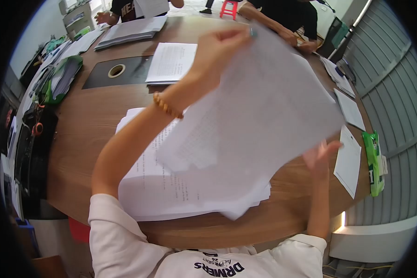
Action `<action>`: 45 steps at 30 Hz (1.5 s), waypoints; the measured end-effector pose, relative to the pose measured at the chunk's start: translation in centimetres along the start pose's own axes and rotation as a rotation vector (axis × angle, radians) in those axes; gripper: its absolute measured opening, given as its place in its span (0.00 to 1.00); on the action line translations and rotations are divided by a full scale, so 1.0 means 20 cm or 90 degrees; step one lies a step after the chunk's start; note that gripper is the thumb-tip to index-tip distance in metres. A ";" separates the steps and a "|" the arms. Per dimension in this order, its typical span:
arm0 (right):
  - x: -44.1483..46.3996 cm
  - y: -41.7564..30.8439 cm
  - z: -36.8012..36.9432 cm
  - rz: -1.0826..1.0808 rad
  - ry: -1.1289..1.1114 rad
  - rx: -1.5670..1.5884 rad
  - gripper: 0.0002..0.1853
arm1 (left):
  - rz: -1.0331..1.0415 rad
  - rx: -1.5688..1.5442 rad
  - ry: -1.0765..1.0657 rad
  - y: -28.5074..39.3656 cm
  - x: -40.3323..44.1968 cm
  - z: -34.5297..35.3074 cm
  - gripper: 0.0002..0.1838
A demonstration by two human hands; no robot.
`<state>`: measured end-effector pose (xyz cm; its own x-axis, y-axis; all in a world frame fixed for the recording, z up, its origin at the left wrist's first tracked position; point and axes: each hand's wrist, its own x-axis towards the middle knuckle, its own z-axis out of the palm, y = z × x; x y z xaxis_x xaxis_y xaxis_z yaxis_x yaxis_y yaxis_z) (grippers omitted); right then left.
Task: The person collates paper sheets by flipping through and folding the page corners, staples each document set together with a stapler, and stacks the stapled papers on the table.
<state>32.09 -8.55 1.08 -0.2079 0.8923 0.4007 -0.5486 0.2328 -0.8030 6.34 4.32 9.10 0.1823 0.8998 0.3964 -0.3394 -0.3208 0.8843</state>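
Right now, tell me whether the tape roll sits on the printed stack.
No, the tape roll lies on the dark panel, beside the printed stack.

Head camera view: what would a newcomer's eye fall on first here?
Likely the big, blurred paper sheet, held up by the left hand over printed pages at the near side of the table. Next, perhaps, the bright green packet at the right edge and the red stool beyond the far edge.
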 end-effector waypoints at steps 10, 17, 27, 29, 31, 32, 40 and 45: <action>0.68 -0.02 0.41 -0.267 0.196 -1.032 0.13 | 0.092 -0.240 0.148 0.12 0.44 -0.52 0.20; 1.03 0.59 0.25 -0.550 -0.247 -1.377 0.25 | -0.376 -0.163 0.087 -0.18 0.26 -1.06 0.31; 1.11 0.81 0.14 -0.081 -0.406 -1.316 0.23 | -0.249 0.360 0.274 -0.45 0.21 -1.20 0.13; 1.10 0.76 0.15 -0.049 -0.392 -1.283 0.22 | -0.231 0.448 0.303 -0.47 0.24 -1.23 0.14; 1.09 0.73 0.14 0.033 -0.389 -1.231 0.22 | -0.217 0.464 0.310 -0.48 0.24 -1.24 0.13; 1.08 0.71 0.13 0.033 -0.383 -1.234 0.22 | -0.225 0.483 0.310 -0.49 0.23 -1.25 0.13; 0.85 0.48 -0.03 -0.108 -0.167 -1.058 0.17 | -0.084 0.944 0.299 -0.38 0.16 -1.13 0.13; 0.65 0.30 -0.04 0.061 0.109 -0.820 0.10 | 0.085 0.759 0.000 -0.28 0.07 -0.67 0.11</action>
<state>26.73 4.72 1.00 -0.0450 0.9414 0.3342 0.6482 0.2821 -0.7073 -3.80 11.22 1.37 0.2113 0.8382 0.5027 0.7122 -0.4843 0.5082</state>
